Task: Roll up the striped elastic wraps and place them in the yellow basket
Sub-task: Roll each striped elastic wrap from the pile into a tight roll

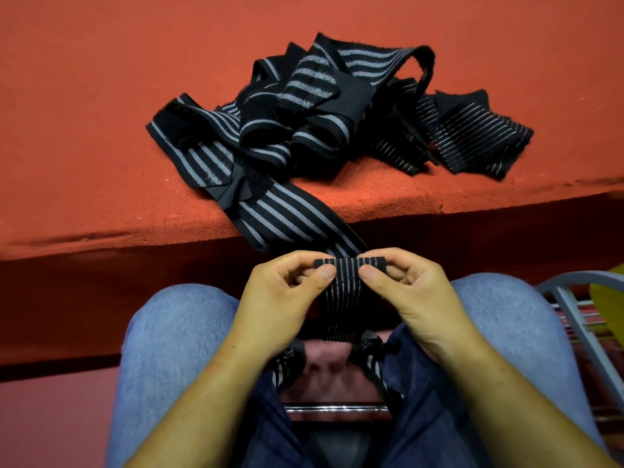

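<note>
A black elastic wrap with thin grey stripes (344,298) hangs between my knees, its top end turned into a small tight roll. My left hand (280,298) pinches the roll's left end and my right hand (408,295) pinches its right end, thumbs on the near side. A wider-striped wrap (290,217) trails from the roll up over the table edge. It joins a tangled pile of black striped wraps (320,109) on the red table (101,96). A sliver of yellow (611,298) shows at the far right edge; I cannot tell if it is the basket.
The red table's front edge (439,201) runs across the view just beyond my hands. My jeans-clad knees (175,332) sit below it. A grey metal frame (574,315) stands at the right beside my right knee.
</note>
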Available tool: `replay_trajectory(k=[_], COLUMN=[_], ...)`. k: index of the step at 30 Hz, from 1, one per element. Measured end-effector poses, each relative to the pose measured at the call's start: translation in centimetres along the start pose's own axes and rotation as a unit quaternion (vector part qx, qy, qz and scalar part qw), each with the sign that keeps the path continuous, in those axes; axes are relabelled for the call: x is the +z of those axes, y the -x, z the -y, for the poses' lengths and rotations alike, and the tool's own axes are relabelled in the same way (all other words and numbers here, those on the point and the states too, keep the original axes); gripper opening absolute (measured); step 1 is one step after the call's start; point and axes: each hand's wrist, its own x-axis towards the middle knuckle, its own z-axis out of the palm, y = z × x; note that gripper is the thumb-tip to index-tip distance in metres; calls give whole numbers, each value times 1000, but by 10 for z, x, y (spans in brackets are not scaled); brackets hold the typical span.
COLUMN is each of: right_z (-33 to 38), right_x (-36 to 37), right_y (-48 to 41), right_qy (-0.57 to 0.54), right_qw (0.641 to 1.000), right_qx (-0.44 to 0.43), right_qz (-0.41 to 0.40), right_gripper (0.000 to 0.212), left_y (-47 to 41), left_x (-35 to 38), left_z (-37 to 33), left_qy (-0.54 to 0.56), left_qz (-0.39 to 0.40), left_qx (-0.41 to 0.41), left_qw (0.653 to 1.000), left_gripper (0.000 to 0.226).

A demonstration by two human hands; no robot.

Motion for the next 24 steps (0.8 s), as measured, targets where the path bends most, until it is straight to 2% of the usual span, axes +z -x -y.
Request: replay_trajectory(k=[3,5,8,12,17,24], right_z=[-1,0,1,3,5,5], right_x=[0,0,0,1,2,2], right_y=[0,0,0,0,1,1], right_qy=[5,3,-25,-50,-72,-84], right_qw=[1000,1000,999,998,997,996], right_qx=[-2,-1,15,27,22,16], right_qz=[-4,-11,-18,-22,-4,10], right_gripper=[31,30,30,26,34,33], left_y=[0,2,4,4,3,1], left_x=[0,1,3,3,2,2], left_z=[-1,-4,-6,-4,-2,-1], left_qy=[12,26,-15,-48,-48,-48], left_qz=[2,5,21,27,20,16], left_qx=[1,-7,8,11,6,1], left_qw=[1000,1000,1000,998,999,999], left_gripper=[15,26,37,38,41,42])
